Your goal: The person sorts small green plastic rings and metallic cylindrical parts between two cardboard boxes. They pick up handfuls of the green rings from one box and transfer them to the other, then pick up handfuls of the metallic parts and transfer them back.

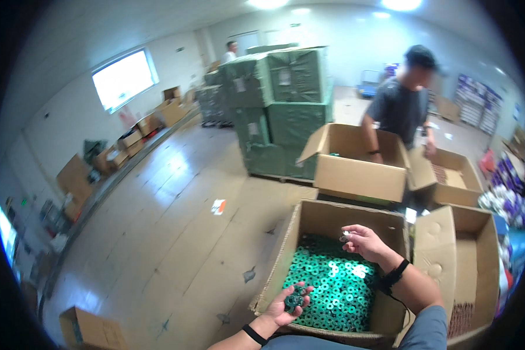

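Note:
In front of me stands an open cardboard box [300,233], filled with rows of green round pieces [326,286] that have pale rings and dark centres, like small spools. Over the box's near left part, my left hand [280,312] is palm up, its fingers curled round a cluster of dark green, shiny pieces [294,300]. My right hand [364,242] is above the far right part of the box. Its thumb and fingers pinch a small pale-and-dark piece [345,236], too small to name. Both wrists wear black bands.
Beyond my box, a person in a dark shirt [399,105] reaches into another open carton [361,175]. To the right, an open carton [478,256] holds reddish-brown pieces. Green wrapped stacks [297,134] stand behind, with another person farther back. A small carton [90,329] sits at lower left.

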### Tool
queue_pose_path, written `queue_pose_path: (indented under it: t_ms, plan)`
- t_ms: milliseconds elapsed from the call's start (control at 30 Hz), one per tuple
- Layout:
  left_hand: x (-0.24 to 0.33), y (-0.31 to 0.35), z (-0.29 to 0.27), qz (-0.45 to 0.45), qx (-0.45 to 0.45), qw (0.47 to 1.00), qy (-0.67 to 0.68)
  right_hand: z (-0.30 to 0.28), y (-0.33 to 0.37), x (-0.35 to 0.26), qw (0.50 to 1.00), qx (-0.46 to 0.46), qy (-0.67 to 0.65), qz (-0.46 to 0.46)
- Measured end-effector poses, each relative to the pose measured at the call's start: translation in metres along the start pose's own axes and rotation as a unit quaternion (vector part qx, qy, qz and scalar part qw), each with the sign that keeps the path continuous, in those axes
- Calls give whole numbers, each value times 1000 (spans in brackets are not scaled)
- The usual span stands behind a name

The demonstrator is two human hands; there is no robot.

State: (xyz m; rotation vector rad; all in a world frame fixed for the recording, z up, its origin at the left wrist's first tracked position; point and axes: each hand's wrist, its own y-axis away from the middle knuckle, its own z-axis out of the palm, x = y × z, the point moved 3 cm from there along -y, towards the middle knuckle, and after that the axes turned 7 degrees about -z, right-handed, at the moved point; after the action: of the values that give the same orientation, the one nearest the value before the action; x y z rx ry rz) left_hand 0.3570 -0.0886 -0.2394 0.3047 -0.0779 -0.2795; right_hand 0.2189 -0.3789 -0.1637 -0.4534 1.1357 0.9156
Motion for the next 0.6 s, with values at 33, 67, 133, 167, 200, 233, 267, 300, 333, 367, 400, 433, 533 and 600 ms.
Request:
queue_pose_path:
  t_ms: [33,67,133,167,200,233,267,300,333,367,400,433,533,600]
  plan:
    - [0,1,-1,-17,-7,1000,24,9,28,-18,1000,7,-20,-14]
    - [-1,1,0,-31,-15,999,29,17,58,-34,999,16,-38,-33]
    - [-2,2,2,-62,-31,997,36,30,121,-48,992,46,-54,-109]
    - [-4,-1,1,-89,-48,993,55,32,155,-49,986,51,-96,-125]
    - [-6,-4,1,-108,-63,990,65,40,188,-45,979,70,-128,-144]
    - [-7,-4,-1,-118,-65,988,77,43,217,-33,970,103,-152,-159]
    - [-8,-7,-2,-136,-66,985,88,46,247,-19,958,140,-175,-178]
    - [-9,-10,-3,-151,-81,982,86,48,277,-3,952,175,-164,-190]
    - [-9,-13,-6,-168,-93,978,86,50,307,15,944,212,-155,-201]
    - [-4,-15,-17,-172,-84,980,61,54,334,33,934,226,-164,-221]
    - [1,-18,-23,-168,-79,982,37,52,360,55,929,236,-180,-221]
    - [-1,-14,-15,-164,-70,984,-6,55,393,70,918,285,-186,-203]
    - [9,-19,-22,-175,-71,982,-2,59,484,108,874,411,-184,-180]
    - [-17,-13,5,-143,-14,990,-9,55,546,135,835,475,-192,-199]
